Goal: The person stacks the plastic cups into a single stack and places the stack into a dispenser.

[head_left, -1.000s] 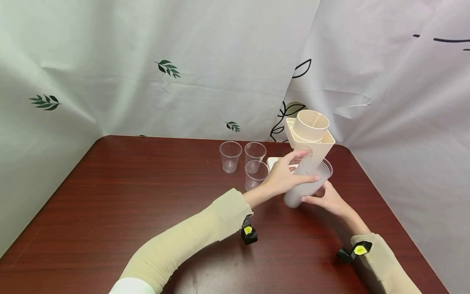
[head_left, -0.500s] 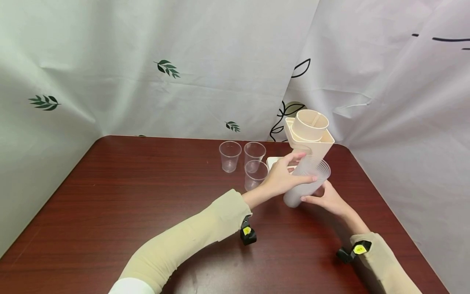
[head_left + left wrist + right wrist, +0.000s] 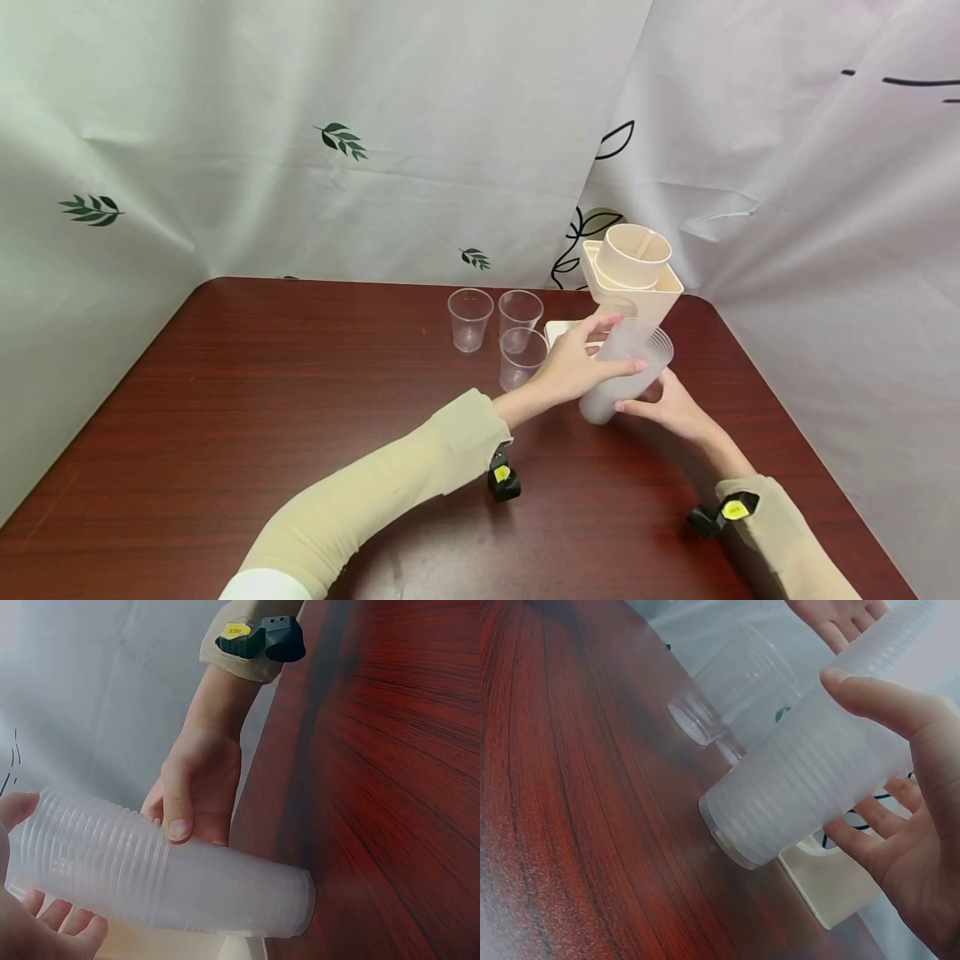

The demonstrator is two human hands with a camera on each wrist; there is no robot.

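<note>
A tilted stack of clear plastic cups point(image 3: 618, 383) is held between both hands, its rims up and to the right, just in front of the cream plastic stand. My left hand point(image 3: 573, 362) grips the rim end, thumb on the near side and fingers on the far side. Lower down, my right hand point(image 3: 678, 408) holds the stack from the right. In the left wrist view the right thumb lies across the nested cups point(image 3: 225, 885). The right wrist view shows the right hand point(image 3: 922, 847) curled round the stack, its base just above or touching the table; I cannot tell which.
Behind the stack stands the cream plastic stand point(image 3: 637, 287), with a round open tube on top and a flat base. Left of it, three single clear cups stand upright: one cup point(image 3: 469, 321), another point(image 3: 521, 307) and a nearer one point(image 3: 522, 360). A curtain borders the table point(image 3: 300, 375).
The rim end of the stack has shifted slightly left and down, and the left hand has drawn slightly left. The right hand stays nearly still.
</note>
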